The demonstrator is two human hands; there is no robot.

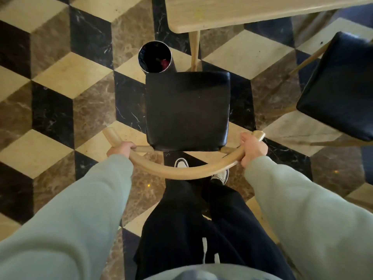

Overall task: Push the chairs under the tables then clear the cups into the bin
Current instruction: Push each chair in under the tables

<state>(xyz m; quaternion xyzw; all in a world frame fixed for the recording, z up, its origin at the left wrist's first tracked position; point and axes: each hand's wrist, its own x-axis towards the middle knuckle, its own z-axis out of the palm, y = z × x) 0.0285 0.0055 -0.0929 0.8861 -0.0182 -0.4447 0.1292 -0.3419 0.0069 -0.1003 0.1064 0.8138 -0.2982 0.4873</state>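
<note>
A chair with a black padded seat (187, 108) and a curved pale wooden backrest (181, 170) stands right in front of me. My left hand (121, 150) grips the left end of the backrest and my right hand (253, 150) grips the right end. The chair faces a light wooden table (242, 13) at the top of the view; its seat is short of the table edge. A round dark bin (155, 57) with a metal rim stands on the floor just beyond the seat's front left corner. No cups are in view.
A second black-seated chair (341, 85) stands at the right, angled, beside the table. A table leg (194, 51) comes down just ahead of the seat. The floor is patterned cream, brown and black tile. My legs and shoes are below the backrest.
</note>
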